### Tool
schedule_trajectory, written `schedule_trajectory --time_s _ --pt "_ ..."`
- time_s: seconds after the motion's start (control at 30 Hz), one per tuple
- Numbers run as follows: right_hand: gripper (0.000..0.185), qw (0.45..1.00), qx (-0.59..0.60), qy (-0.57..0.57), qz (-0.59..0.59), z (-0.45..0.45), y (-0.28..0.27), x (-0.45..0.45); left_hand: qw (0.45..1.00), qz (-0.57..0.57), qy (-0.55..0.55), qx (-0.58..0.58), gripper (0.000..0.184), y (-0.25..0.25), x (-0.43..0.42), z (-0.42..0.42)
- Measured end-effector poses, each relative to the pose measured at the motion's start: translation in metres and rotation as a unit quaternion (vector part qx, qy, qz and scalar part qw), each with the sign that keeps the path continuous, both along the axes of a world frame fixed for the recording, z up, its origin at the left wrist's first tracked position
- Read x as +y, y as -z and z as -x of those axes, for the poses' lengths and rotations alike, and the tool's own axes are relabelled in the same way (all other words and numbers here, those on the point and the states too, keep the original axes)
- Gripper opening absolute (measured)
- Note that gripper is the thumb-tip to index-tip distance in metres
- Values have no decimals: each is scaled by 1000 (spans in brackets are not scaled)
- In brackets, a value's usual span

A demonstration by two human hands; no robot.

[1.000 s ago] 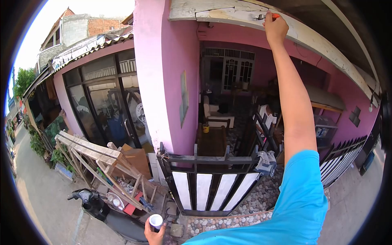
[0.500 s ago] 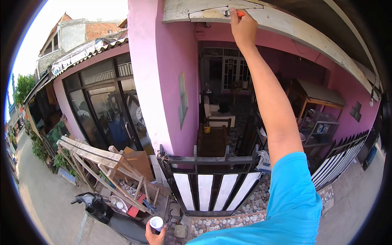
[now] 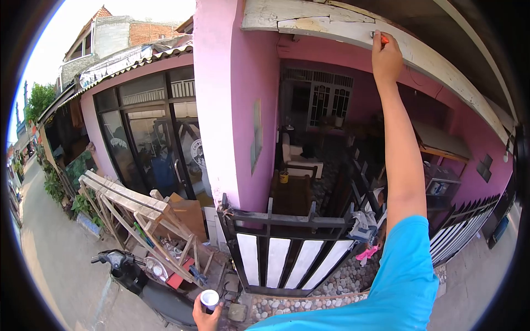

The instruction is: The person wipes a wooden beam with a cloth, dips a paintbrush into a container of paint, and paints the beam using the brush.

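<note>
High on the right, my right hand [image 3: 387, 59] is closed around a small paintbrush [image 3: 385, 39] with an orange handle. Its tip end is against or very near the white-painted wooden beam [image 3: 342, 28]; the bristles are too small to make out. Dark cracks and worn patches run along the beam's left part. Low in the view, my left hand [image 3: 206, 316] grips a small cup [image 3: 210, 298] from the side, upright, with white inside it.
A black and white metal fence [image 3: 279, 259] stands below, with a grey cloth [image 3: 364, 225] over it. A motorbike [image 3: 160, 300] is parked beside wooden trestles [image 3: 127, 198] at lower left. A pink pillar [image 3: 218, 99] rises left of the beam.
My right hand has moved right along the beam with the paintbrush. The head view has shifted a little. My left hand still holds the cup low in view.
</note>
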State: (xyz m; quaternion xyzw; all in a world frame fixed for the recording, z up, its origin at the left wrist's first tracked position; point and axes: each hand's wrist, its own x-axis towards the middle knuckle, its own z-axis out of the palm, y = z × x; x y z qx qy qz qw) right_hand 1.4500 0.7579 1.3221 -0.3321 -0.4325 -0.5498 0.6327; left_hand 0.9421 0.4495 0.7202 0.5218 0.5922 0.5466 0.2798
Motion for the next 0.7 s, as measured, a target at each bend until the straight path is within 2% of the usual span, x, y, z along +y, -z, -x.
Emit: schedule_trajectory --time_s 0.1,0.23,0.3,0.33,0.4,0.47,0.53,0.6,0.67,0.7 --pt "29 998 -37 19 53 51 10 24 1000 1 -10 0 59 -12 -4 -2" --pt "28 995 -64 -34 66 102 16 51 999 6 -26 -30 57 -24 -13 -5" --pt "28 992 -33 -111 38 115 17 53 999 0 -33 -24 56 -34 -20 -5" --pt "28 992 -34 -114 39 117 17 51 999 -7 -36 -18 54 -41 -23 -6" --pt "29 966 68 -242 61 113 16 45 997 6 -49 -56 53 -60 -29 -13" --pt "32 962 83 -256 36 106 13 40 994 19 -60 -93 53 -62 -31 -14" --pt "34 862 176 -472 53 101 11 34 996 9 -69 -60 53 -51 -32 -8" --pt "32 844 170 -507 46 101 9 40 997 11 -76 -28 54 -43 -31 -3" --pt "29 768 171 -612 78 107 13 56 997 12 -82 6 54 -47 -31 -3" --pt "28 747 165 -638 87 112 15 61 995 20 -92 25 54 -54 -32 -5"
